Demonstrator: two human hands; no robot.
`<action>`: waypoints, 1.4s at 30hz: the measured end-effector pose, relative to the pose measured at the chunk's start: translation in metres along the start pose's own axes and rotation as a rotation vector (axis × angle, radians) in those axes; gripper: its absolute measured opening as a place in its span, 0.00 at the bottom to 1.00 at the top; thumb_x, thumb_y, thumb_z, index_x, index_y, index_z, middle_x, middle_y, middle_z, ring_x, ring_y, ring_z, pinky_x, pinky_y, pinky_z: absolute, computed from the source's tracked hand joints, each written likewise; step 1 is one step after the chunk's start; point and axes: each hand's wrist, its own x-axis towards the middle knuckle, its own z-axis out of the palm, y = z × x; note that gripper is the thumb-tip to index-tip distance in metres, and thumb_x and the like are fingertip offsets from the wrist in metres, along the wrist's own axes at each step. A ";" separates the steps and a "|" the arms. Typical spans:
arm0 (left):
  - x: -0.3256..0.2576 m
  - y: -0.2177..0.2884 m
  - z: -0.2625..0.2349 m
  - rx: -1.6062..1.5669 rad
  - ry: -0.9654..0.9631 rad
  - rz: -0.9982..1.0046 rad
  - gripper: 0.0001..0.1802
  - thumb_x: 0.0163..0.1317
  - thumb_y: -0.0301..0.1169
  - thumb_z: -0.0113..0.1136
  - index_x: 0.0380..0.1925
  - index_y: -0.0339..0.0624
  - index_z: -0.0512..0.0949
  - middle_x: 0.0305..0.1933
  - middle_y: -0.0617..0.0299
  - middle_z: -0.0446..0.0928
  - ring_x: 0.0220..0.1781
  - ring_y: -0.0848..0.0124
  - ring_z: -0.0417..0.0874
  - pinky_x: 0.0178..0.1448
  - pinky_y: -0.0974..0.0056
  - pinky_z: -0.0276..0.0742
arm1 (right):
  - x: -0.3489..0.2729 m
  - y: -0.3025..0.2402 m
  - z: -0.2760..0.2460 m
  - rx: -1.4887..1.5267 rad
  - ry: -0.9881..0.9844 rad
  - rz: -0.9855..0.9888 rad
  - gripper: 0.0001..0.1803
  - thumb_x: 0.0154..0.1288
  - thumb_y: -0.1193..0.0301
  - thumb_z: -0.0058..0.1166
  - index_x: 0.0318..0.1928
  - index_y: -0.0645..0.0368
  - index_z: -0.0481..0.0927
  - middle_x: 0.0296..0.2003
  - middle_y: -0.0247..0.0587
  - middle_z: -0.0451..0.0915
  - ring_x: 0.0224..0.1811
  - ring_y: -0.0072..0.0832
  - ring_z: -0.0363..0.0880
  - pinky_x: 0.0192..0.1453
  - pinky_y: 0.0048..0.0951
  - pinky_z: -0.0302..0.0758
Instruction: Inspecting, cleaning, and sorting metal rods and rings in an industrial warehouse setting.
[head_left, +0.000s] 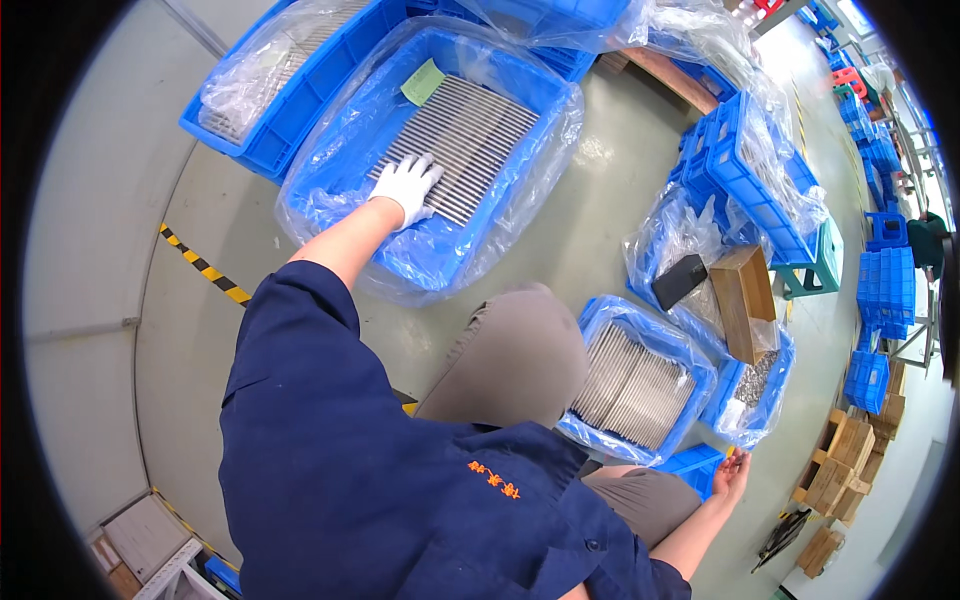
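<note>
My left hand (405,188), in a white glove, lies with its fingers spread on a row of thin metal rods (470,135). These rods lie side by side in a blue bin (540,80) lined with clear plastic. A yellow-green slip of paper (423,82) rests at the rods' far end. My right hand (732,477) is bare and out to the right, beside a blue crate (698,466). Its fingers are loosely bent and apart, with nothing plainly in them. Nearby, another lined bin holds two rows of metal rods (635,385).
An open cardboard box (742,300) and a dark phone-like slab (680,282) sit on lined bins at right. Stacked blue crates (750,170) stand beyond, by a green stool (825,262). Wooden pallets (840,460) lie far right. Black-yellow tape (205,265) marks the floor at left.
</note>
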 end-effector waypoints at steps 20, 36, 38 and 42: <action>0.033 0.029 0.005 0.006 -0.300 -0.459 0.48 0.47 0.60 0.47 0.62 0.46 0.42 0.67 0.55 0.38 0.67 0.54 0.40 0.64 0.49 0.44 | -0.019 0.002 0.024 0.160 -0.103 -0.019 0.07 0.58 0.68 0.50 0.35 0.57 0.73 0.28 0.35 0.76 0.23 0.18 0.73 0.26 0.19 0.73; 0.053 0.283 -0.169 -0.435 0.588 0.842 0.12 0.56 0.35 0.47 0.22 0.42 0.76 0.20 0.54 0.72 0.22 0.58 0.74 0.27 0.59 0.68 | -0.054 -0.011 0.116 0.454 -0.550 0.036 0.08 0.58 0.72 0.49 0.37 0.61 0.74 0.38 0.47 0.75 0.27 0.22 0.74 0.31 0.22 0.75; 0.043 0.345 -0.161 -0.276 0.450 0.966 0.14 0.55 0.37 0.46 0.18 0.40 0.74 0.20 0.50 0.72 0.24 0.53 0.73 0.29 0.55 0.68 | -0.061 -0.018 0.109 0.500 -0.492 0.027 0.07 0.56 0.71 0.52 0.34 0.61 0.74 0.34 0.44 0.76 0.25 0.21 0.73 0.30 0.21 0.74; 0.036 0.445 -0.098 0.132 -0.144 0.998 0.16 0.54 0.46 0.44 0.25 0.50 0.78 0.24 0.54 0.75 0.30 0.56 0.77 0.34 0.55 0.71 | -0.081 -0.041 0.095 0.550 -0.568 -0.160 0.10 0.57 0.71 0.50 0.38 0.62 0.72 0.37 0.46 0.74 0.28 0.20 0.72 0.33 0.20 0.74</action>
